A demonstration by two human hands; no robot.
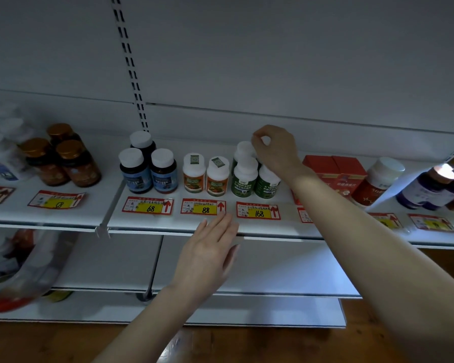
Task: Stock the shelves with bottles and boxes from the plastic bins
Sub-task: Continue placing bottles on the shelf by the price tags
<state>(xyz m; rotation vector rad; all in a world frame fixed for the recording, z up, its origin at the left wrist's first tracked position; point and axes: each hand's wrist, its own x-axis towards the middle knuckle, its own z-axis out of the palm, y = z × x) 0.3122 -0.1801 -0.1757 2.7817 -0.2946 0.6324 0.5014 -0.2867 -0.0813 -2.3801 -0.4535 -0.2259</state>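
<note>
body | L hand [207, 255], R hand [275, 150] bare | forearms [351, 231] bare, unsleeved

Three gold-capped amber bottles [63, 163]; three blue-label bottles [135, 170]; two orange-label bottles [193, 172]; at least three green bottles [244, 179]; two red boxes [333, 170].

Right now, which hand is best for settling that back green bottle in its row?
The right hand: its fingers pinch the white cap of the back green bottle. The left hand is open, lower down by the 88 price tag at the shelf's front edge, holding nothing.
</note>
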